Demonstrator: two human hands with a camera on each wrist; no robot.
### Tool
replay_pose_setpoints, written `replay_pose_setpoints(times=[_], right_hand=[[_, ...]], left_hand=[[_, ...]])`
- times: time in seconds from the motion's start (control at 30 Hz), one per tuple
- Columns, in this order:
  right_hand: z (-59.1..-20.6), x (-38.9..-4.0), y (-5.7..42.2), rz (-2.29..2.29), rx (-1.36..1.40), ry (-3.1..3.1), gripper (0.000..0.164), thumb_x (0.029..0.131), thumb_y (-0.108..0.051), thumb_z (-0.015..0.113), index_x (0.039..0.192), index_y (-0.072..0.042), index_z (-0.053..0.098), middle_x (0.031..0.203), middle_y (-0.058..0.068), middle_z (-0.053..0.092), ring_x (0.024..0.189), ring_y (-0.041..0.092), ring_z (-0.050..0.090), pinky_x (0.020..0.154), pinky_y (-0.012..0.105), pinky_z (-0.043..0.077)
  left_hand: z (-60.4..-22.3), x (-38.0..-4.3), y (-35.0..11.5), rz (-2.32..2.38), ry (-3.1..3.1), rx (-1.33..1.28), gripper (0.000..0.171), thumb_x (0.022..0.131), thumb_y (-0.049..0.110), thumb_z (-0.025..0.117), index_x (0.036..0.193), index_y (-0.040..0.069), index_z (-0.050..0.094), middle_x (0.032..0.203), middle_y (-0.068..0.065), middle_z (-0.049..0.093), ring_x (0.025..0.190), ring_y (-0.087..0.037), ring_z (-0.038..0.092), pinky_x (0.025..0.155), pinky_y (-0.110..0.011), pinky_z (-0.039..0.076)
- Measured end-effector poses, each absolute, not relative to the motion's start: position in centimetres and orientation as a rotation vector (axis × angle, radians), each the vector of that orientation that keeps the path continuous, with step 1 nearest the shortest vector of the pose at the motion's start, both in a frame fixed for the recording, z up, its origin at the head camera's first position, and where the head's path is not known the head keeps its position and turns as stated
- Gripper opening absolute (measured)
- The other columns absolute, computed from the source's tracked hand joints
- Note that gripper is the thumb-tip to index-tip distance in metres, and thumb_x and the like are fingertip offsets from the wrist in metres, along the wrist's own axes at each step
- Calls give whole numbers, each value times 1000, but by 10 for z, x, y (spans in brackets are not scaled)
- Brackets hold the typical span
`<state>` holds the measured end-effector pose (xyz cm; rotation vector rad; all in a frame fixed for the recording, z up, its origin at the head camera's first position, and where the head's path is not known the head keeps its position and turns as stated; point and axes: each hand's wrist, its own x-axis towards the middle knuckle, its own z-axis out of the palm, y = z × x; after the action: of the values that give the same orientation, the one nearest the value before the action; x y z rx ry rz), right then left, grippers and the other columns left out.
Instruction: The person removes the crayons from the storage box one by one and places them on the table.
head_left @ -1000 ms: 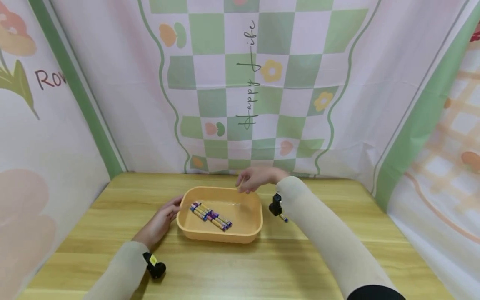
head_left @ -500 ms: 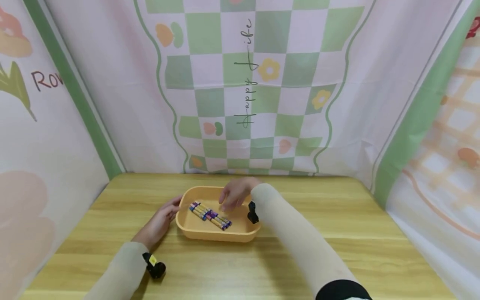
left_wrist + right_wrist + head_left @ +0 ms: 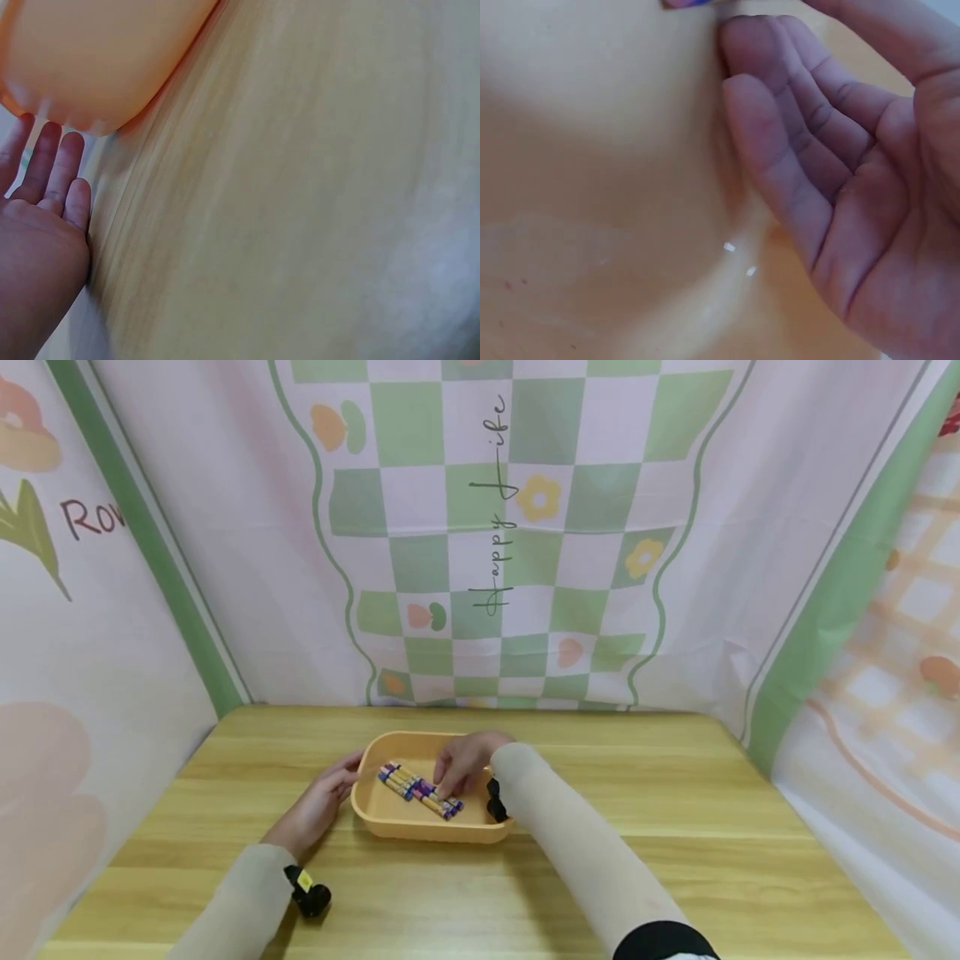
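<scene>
A yellow-orange plastic tray (image 3: 438,833) stands on the table, with several wrapped crayons (image 3: 396,781) lying side by side in two offset groups. My right hand (image 3: 465,764) reaches over its right side, thumb and fingertips down at the right-hand group, pinching a crayon. In the right wrist view the crayon's purple-blue end (image 3: 686,4) shows at the top edge, beside the curled fingers (image 3: 761,135); the thumb tip is cut off. My left hand (image 3: 318,806) rests on the table, its outstretched fingers (image 3: 67,161) at the tray's outer left wall.
The wooden table (image 3: 675,827) extends to both sides and in front of the tray. A patterned cloth (image 3: 510,560) hangs right behind its back edge, with more cloth at the sides. Black wrist cameras (image 3: 309,897) sit on both sleeves.
My right hand has moved from above the tray's back rim down to the crayons inside. The crayon seen earlier on the table at right is now hidden by the arm. My left hand stays put.
</scene>
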<state>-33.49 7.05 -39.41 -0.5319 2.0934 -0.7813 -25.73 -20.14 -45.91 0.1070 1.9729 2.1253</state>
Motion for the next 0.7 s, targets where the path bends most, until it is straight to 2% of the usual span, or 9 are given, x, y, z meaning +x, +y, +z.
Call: replay_pose_setpoints(times=[0.17,0.4,0.57,0.7], right_hand=[[-397,-332,70,-792,-549,2111,24,88,-6,75,109,-2,65,93,4,68,79,13,62,83,33,55],[-394,-338,74,-752,-564,2135,16,88,-5,73,104,-5,69,97,5,68,81,14,64,83,33,56],[-380,-349,85,-727,-580,2138,20,89,-6,72,108,-4,67,99,8,67,83,15,65,82,32,57],[-363,-355,102,-697,-574,2166,25,90,-8,71,114,-4,65,105,8,66,92,19,66,84,32,56]], left_hand=[[-458,-257,-202,2130,1970,128,60,101,11,40,157,-1,24,163,-19,20,146,-34,25,119,-45,15],[-458,-256,-201,2126,1974,108,60,101,11,41,157,-1,24,163,-18,21,147,-34,24,119,-45,15],[-458,-256,-201,2124,1981,110,59,101,10,40,157,-1,24,163,-19,21,147,-34,25,119,-46,15],[-459,-257,-202,2133,1978,120,59,101,9,39,157,-2,24,163,-19,20,146,-34,25,119,-46,15]])
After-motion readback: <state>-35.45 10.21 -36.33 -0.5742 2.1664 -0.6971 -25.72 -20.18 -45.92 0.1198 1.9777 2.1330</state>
